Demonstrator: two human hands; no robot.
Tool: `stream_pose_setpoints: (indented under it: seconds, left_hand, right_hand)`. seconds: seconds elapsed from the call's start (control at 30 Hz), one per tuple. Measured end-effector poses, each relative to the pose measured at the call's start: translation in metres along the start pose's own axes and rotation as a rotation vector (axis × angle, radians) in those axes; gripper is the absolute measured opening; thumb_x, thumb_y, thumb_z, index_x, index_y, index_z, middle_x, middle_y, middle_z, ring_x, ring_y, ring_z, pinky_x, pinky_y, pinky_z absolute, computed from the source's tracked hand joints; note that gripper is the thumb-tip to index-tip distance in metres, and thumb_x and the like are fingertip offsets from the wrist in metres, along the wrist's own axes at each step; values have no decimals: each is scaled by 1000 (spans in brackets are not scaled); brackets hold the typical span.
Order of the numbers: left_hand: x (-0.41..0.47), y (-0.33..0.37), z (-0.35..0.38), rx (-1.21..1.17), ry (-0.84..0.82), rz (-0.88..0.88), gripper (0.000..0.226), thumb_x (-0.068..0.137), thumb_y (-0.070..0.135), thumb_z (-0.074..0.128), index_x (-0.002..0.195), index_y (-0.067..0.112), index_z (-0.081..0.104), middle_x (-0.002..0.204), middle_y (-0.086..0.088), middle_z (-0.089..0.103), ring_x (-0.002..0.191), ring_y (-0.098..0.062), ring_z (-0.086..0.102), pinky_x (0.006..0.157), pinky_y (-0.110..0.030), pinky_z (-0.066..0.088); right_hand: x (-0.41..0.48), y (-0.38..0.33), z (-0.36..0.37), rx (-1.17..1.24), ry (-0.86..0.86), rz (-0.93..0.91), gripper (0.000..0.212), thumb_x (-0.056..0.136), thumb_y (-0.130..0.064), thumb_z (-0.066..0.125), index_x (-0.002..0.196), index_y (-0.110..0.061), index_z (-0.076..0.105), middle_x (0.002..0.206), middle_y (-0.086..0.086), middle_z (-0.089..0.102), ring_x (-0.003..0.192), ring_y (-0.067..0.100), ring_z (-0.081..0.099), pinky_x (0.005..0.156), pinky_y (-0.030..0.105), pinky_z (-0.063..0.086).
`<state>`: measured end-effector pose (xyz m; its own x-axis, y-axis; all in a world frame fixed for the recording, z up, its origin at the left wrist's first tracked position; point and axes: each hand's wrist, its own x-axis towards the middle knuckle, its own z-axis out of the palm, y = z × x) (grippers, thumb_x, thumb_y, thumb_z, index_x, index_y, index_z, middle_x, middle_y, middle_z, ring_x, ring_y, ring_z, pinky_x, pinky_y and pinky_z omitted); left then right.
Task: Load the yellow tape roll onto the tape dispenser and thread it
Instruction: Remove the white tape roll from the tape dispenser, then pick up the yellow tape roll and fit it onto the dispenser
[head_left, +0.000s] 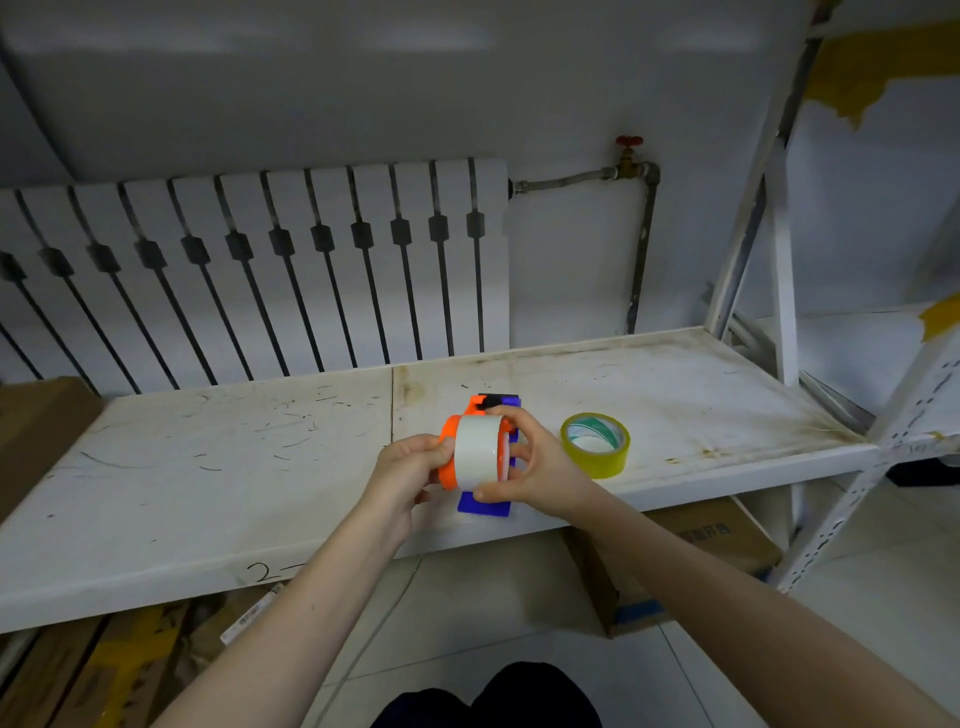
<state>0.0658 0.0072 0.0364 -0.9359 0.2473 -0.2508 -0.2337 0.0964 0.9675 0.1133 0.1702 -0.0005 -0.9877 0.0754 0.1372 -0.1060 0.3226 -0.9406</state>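
Observation:
The tape dispenser (448, 470) is orange with a blue handle and a black part at its far end; it is held just above the white shelf (208, 467). A white tape roll (477, 451) sits on its spool. My left hand (410, 470) grips the dispenser's orange left side. My right hand (524, 467) wraps around the white roll, thumb below and fingers on top. The yellow tape roll (597, 462) lies flat on the shelf just right of my right hand, untouched.
A white radiator (260, 270) and a pipe with a red valve (629, 150) stand behind the shelf. A shelf upright (779, 291) rises at the right. Cardboard boxes (717, 540) sit on the floor under the shelf, and another box (36, 431) at the left.

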Motion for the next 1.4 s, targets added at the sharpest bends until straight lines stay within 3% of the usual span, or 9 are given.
stream_pose_setpoints:
  seconds: [0.13, 0.23, 0.33, 0.53, 0.73, 1.0, 1.23, 1.33, 1.4]
  left_hand:
    - [8, -1, -2, -53, 74, -21, 4, 91, 18, 61, 91, 16, 58, 87, 0, 60, 91, -24, 54, 81, -36, 40]
    - [12, -1, 0, -21, 69, 16, 12, 90, 15, 62, 79, 18, 58, 85, -2, 61, 83, -20, 54, 71, -32, 45]
    - [16, -1, 3, -17, 104, 24, 12, 91, 14, 61, 80, 17, 57, 83, 2, 59, 79, -16, 53, 72, -32, 43]
    - [30, 0, 19, -64, 119, -7, 17, 90, 9, 61, 76, 17, 56, 80, 2, 57, 72, -12, 51, 65, -28, 44]
    - [37, -3, 40, -126, 106, -58, 19, 92, 7, 58, 77, 16, 53, 80, 0, 54, 70, -12, 49, 58, -28, 42]
    - [45, -4, 49, -168, 109, -87, 19, 91, 4, 59, 77, 14, 51, 79, -6, 53, 68, -18, 50, 60, -33, 43]
    - [51, -5, 49, -175, 123, -89, 20, 91, 5, 59, 77, 16, 49, 80, -3, 51, 69, -16, 49, 61, -33, 43]
    - [54, -5, 47, -162, 131, -104, 18, 90, 6, 61, 78, 15, 51, 78, -5, 53, 66, -18, 49, 58, -33, 40]
    - [55, -5, 46, -154, 135, -105, 19, 91, 6, 61, 77, 15, 51, 75, -5, 52, 63, -19, 47, 57, -31, 37]
  right_hand:
    - [1, 13, -5, -235, 8, -172, 86, 57, -14, 87, 129, -24, 41, 132, -5, 44, 123, 13, 47, 92, 34, 55]
    - [2, 18, -12, -87, 13, -77, 85, 59, -13, 86, 129, -24, 40, 133, -1, 44, 123, 20, 50, 89, 39, 57]
    - [1, 16, -25, 153, 217, 75, 78, 67, -18, 83, 130, -27, 38, 134, 0, 45, 121, 26, 53, 86, 45, 58]
    - [9, 27, -74, -134, 436, 174, 93, 77, -42, 72, 150, -25, 17, 151, 5, 25, 135, 26, 35, 109, 46, 38]
    - [19, 54, -151, -328, 789, 328, 88, 66, -39, 80, 134, -12, 31, 137, 10, 43, 122, 33, 50, 97, 45, 46]
    - [3, 113, -186, -650, 757, 605, 69, 77, -38, 70, 133, -13, 37, 140, 11, 36, 122, 35, 43, 95, 45, 44]
    - [-3, 129, -195, -552, 801, 548, 62, 81, -31, 69, 131, -6, 41, 143, 15, 33, 125, 37, 43, 103, 44, 41]
    - [-3, 130, -190, -755, 822, 591, 66, 84, -26, 65, 138, -6, 33, 154, 16, 24, 143, 35, 22, 116, 49, 24]
    - [1, 123, -178, -863, 797, 483, 66, 87, -25, 62, 142, -9, 30, 157, 12, 22, 146, 31, 16, 118, 47, 17]
